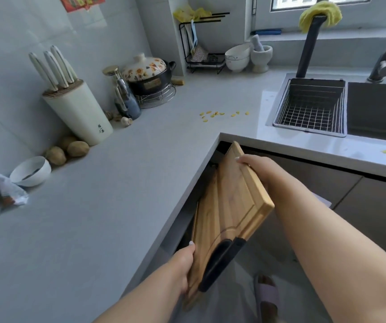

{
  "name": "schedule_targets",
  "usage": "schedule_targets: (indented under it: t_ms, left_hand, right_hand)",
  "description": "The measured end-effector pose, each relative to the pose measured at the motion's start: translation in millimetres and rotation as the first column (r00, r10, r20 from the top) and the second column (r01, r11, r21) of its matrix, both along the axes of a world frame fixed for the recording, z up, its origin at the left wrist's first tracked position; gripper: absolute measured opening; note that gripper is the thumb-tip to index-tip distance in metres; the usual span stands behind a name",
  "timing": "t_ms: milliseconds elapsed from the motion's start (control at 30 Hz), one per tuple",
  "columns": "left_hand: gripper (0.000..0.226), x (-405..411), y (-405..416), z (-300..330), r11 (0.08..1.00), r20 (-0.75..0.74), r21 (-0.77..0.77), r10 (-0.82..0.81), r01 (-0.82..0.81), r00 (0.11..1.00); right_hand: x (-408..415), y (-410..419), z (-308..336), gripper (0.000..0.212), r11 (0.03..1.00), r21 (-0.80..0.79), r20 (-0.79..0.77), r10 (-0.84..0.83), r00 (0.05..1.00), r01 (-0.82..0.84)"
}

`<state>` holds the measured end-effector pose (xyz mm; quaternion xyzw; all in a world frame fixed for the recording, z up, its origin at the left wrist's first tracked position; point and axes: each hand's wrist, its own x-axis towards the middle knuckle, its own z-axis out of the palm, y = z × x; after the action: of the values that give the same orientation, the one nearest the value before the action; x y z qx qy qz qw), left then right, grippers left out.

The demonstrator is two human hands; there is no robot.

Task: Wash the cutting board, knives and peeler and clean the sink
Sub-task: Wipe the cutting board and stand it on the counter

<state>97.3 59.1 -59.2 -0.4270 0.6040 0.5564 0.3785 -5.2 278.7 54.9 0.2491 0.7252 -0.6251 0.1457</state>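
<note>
Now the person is holding the wooden cutting board tilted below the counter edge, left hand gripping its near edge, right hand clasping the far side. It looks stiff and fairly heavy; opposite edges are probably the safest hold.

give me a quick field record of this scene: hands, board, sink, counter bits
left hand: grips the board's near left edge
right hand: holds the board's far right edge
board: wooden, tilted, held below the counter edge, off the counter
black handle: lies against the board's near end
sink: dark basin, wire basket at its left
counter: yellow scraps, knife block
</note>
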Motion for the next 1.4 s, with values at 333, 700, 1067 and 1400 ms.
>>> schedule_targets:
  t_ms: [333, 700, 1067, 1400]
  left_hand:
    - [0.068, -14, -5, -27, 0.978, -0.079, -0.167, 0.112, -0.124, 0.991]
    - [0.109, -36, -6, -61, 0.984, -0.133, -0.108, 0.127, -0.141, 0.983]
    - [0.077, -44, 10, -67, 0.975, -0.144, 0.101, 0.211, -0.197, 0.967]
    - [0.104, -73, 14, -113, 0.95, -0.142, -0.058, 0.297, -0.308, 0.944]
  right_hand:
    - [19, -24, -74, 0.063, 0.519, -0.72, 0.246, -0.429, 0.869, 0.46]
    - [19, -41, -122, 0.023, 0.742, -0.575, 0.09, -0.361, 0.928, 0.345]
    - [-29, -46, -176, 0.031, 0.665, -0.636, 0.225, -0.326, 0.918, 0.391]
    - [-77, -61, -240, 0.02, 0.656, -0.668, 0.262, -0.232, 0.937, 0.35]
